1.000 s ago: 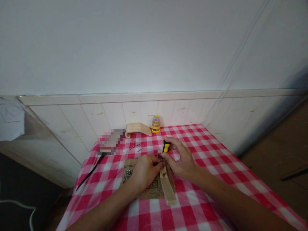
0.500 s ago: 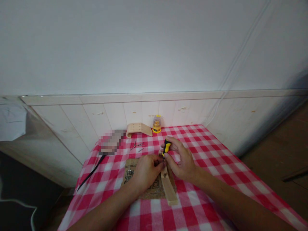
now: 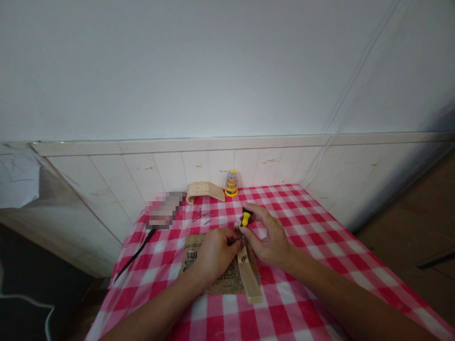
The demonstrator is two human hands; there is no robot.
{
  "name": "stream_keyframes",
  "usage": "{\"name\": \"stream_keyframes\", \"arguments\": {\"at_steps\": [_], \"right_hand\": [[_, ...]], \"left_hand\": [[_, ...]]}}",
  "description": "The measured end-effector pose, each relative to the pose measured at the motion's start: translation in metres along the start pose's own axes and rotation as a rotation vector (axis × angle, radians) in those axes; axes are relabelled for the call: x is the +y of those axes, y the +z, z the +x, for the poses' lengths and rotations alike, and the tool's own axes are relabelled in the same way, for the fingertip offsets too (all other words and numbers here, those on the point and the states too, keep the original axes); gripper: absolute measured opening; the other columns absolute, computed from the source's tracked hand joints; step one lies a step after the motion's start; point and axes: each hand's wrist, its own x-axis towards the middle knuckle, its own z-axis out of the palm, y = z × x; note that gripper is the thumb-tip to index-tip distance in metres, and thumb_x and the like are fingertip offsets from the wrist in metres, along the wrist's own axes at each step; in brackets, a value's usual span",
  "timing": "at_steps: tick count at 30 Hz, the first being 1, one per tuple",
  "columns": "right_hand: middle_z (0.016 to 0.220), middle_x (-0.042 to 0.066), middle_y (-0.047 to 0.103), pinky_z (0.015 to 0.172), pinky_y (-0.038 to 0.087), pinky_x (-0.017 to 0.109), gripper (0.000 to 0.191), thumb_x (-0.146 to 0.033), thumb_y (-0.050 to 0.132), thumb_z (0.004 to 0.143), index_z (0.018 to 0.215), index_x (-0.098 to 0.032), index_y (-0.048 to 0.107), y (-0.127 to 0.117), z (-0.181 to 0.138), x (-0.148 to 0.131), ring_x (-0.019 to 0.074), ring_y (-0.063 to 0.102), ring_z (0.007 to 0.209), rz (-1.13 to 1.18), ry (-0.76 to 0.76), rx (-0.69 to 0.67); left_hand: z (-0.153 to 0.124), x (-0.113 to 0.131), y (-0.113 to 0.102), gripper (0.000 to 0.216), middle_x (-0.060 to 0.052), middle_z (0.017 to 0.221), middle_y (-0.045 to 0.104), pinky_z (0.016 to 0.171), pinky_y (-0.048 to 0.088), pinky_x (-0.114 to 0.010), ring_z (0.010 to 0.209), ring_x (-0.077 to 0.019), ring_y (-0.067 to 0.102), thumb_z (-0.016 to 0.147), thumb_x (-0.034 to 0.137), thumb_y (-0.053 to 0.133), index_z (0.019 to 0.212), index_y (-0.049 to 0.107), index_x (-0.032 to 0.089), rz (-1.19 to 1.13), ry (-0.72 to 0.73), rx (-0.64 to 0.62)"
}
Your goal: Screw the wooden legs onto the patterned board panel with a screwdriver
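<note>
A yellow and black screwdriver [image 3: 246, 218] stands nearly upright in my right hand [image 3: 272, 237], its handle between thumb and fingers. Its tip meets the far part of a pale wooden strip [image 3: 250, 277], though fingers hide the exact contact. Fingers of my left hand [image 3: 218, 248] are pinched together at the strip beside the screwdriver's tip; what they hold is too small and covered to make out. Under the strip lies a flat brown printed cardboard piece [image 3: 192, 244] with a shiny surface. A dark hole or fitting [image 3: 243, 259] shows in the strip.
Several screws [image 3: 204, 215] lie beyond my left hand. A bent wooden piece with holes [image 3: 205, 188] and a clear container with yellow trim [image 3: 232, 183] stand against the wall. A pixelated object with a black strap [image 3: 137, 253] lies left on the checked cloth [image 3: 298, 298].
The screwdriver's handle has turned slightly in my right hand, with more yellow facing me. My left hand, the wooden strip and the cardboard hold their places.
</note>
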Motion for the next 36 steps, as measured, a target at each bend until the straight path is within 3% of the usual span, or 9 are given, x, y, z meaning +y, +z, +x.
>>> {"name": "stream_keyframes", "arguments": {"at_steps": [9, 18, 25, 36], "right_hand": [[0.124, 0.009, 0.071, 0.091, 0.063, 0.043, 0.058, -0.013, 0.070, 0.086, 0.139, -0.028, 0.052, 0.0000, 0.0000, 0.0008, 0.0257, 0.073, 0.104, -0.038, 0.005, 0.021], [0.120, 0.009, 0.072, 0.087, 0.063, 0.040, 0.056, -0.015, 0.069, 0.087, 0.139, -0.029, 0.052, 0.0018, 0.0012, -0.0009, 0.0241, 0.074, 0.099, -0.027, 0.002, 0.013], [0.116, 0.011, 0.073, 0.075, 0.065, 0.035, 0.054, -0.013, 0.058, 0.091, 0.142, -0.025, 0.048, -0.0042, 0.0025, -0.0026, 0.0212, 0.075, 0.087, 0.002, -0.049, -0.024], [0.121, 0.012, 0.073, 0.080, 0.065, 0.034, 0.052, -0.011, 0.057, 0.091, 0.141, -0.024, 0.049, -0.0053, 0.0034, -0.0056, 0.0206, 0.075, 0.091, 0.027, 0.005, -0.057]], "left_hand": [[0.0002, -0.0033, 0.0009, 0.023, -0.004, 0.079, 0.079, 0.066, 0.048, -0.028, 0.070, -0.0210, 0.070, 0.086, 0.028, 0.058, 0.080, 0.079, 0.019, -0.023, 0.021, 0.003], [-0.0008, -0.0020, 0.0006, 0.022, -0.004, 0.077, 0.078, 0.064, 0.047, -0.028, 0.067, -0.0207, 0.069, 0.085, 0.027, 0.058, 0.078, 0.077, 0.018, -0.022, 0.011, 0.004], [0.0002, -0.0004, -0.0005, 0.024, -0.004, 0.076, 0.078, 0.065, 0.047, -0.028, 0.067, -0.0209, 0.069, 0.085, 0.029, 0.059, 0.074, 0.076, 0.019, -0.030, -0.003, -0.008], [-0.0010, 0.0000, -0.0002, 0.023, -0.004, 0.076, 0.078, 0.064, 0.047, -0.028, 0.066, -0.0202, 0.068, 0.084, 0.025, 0.058, 0.074, 0.078, 0.019, -0.017, 0.008, 0.010]]}}
